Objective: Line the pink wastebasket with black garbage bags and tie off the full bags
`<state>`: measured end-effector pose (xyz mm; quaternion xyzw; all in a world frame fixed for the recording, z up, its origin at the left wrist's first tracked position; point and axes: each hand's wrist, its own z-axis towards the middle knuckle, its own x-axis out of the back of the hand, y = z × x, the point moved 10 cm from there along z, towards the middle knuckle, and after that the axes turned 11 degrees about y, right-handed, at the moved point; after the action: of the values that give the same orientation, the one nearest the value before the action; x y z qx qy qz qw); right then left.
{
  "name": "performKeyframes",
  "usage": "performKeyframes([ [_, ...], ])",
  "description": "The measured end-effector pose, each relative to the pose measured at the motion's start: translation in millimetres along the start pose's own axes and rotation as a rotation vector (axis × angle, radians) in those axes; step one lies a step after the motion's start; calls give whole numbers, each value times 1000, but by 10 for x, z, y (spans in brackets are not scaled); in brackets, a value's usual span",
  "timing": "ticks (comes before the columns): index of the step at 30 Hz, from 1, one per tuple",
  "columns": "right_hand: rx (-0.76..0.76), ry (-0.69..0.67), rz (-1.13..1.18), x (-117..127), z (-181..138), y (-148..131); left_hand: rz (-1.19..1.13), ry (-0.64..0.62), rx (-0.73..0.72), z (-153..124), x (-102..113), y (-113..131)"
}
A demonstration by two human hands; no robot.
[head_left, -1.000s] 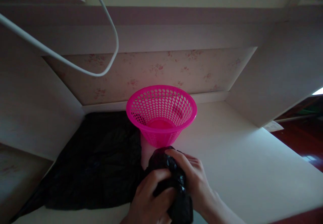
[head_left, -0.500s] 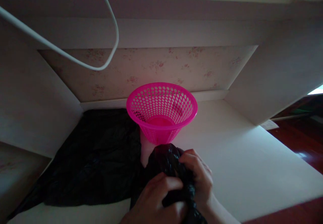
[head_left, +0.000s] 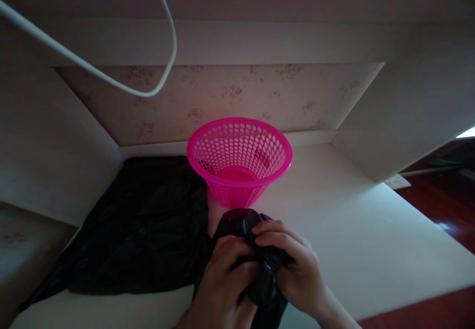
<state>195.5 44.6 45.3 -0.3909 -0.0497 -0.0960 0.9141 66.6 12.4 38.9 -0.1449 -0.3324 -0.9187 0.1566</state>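
A bunched black plastic bag (head_left: 240, 222) is gripped between both hands at the front of the white shelf. My left hand (head_left: 226, 279) has its fingers curled into the plastic from the left. From the right, my right hand (head_left: 297, 264) holds the bag, with the index and middle fingers over its top and the thumb hidden. Just beyond the hands stands an upright pink perforated basket (head_left: 239, 190), nothing visible inside it. Another stretch of black plastic (head_left: 141, 235) lies flat to the left; whether it joins the held bag cannot be seen.
White side panels (head_left: 404, 106) flank the white board (head_left: 356, 220), and a floral-papered wall (head_left: 222, 91) closes the back. A white cable (head_left: 111, 79) loops down at upper left. Reddish floor (head_left: 441, 210) shows beyond the board's right edge.
My fingers have shifted on the bag: the left hand moved slightly up and the right fingers now lie further across its top. The gathered plastic is reshaped. The view has tilted slightly.
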Motion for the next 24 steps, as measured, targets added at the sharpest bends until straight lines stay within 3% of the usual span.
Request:
performKeyframes([
  [6, -304, -80, 336, 84, -159, 200, -79, -20, 41, -58, -2, -35],
  [11, -663, 8, 600, 76, -318, 562, -56, -69, -100, -184, -34, 35],
  [14, -832, -196, 564, -114, -384, 619, 7, -193, -93, -218, -110, 33],
  [16, -858, -373, 523, -210, -387, 567, 49, -241, -109, -206, -129, 70],
  [18, -818, -438, 456, -201, -321, 536, 105, -231, -128, -166, -120, 101],
  [21, -742, -338, 358, -75, -169, 580, 165, -123, -169, -101, -71, 134],
  [24, -807, -120, 368, 52, -108, 730, 207, 9, -222, -58, -10, 154],
])
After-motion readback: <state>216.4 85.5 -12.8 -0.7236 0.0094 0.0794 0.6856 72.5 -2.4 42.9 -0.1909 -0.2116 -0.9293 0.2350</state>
